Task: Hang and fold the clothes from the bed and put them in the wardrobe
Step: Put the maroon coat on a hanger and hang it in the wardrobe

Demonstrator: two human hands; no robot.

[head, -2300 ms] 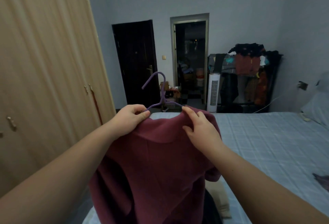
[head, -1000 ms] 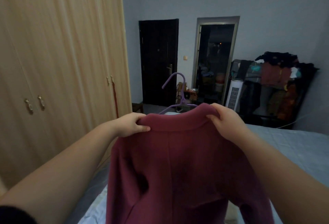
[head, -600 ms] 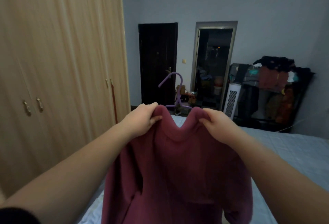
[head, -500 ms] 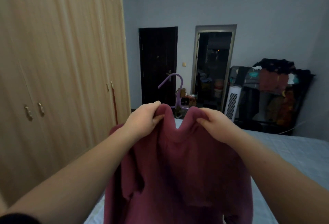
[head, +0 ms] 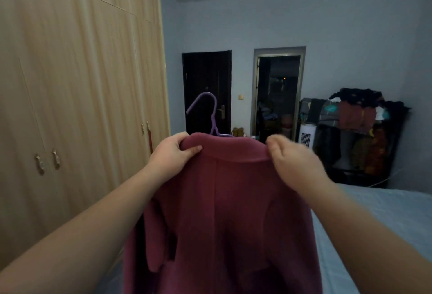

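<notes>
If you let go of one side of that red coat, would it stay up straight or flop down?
Probably flop. The red coat hangs in soft folds below both hands, so it looks limp, not stiff. The cloth seems thick, so likely heavyish. The purple hanger inside its collar may keep it from falling while the left hand holds on.

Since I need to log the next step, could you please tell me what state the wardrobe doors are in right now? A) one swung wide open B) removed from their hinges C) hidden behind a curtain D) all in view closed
D: every visible door of the wardrobe sits flush and closed, while the left hand and right hand grip the maroon garment on the purple hanger.
</notes>
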